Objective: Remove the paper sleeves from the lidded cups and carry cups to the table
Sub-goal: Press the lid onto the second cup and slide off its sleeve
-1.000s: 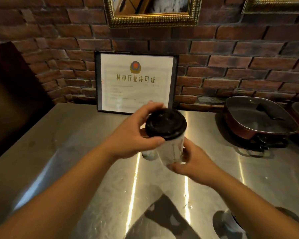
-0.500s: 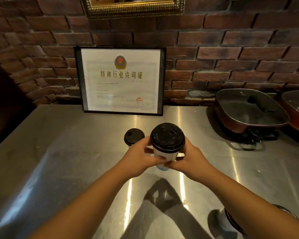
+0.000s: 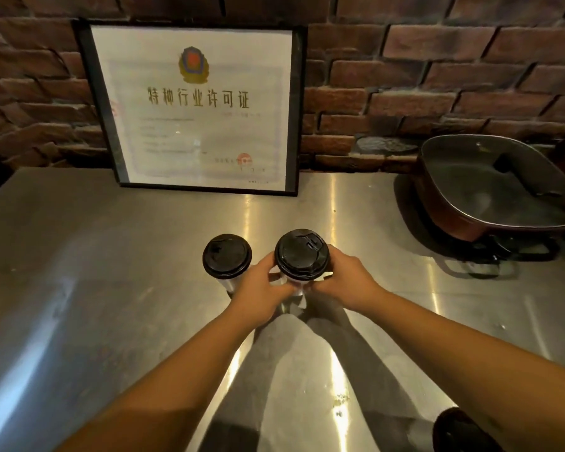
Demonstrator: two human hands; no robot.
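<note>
Both hands, left [image 3: 261, 295] and right [image 3: 346, 282], are clamping our upright cup [image 3: 302, 256] from either side on the counter [image 3: 111, 288], just right of the second cup [image 3: 227, 256], nearer our left hand.

framed certificate [image 3: 193, 106], heading seemingly "特种行业许可证"

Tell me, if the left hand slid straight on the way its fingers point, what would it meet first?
The left hand already grips the held cup, so it meets that first. Depth beyond it is unclear.
</note>
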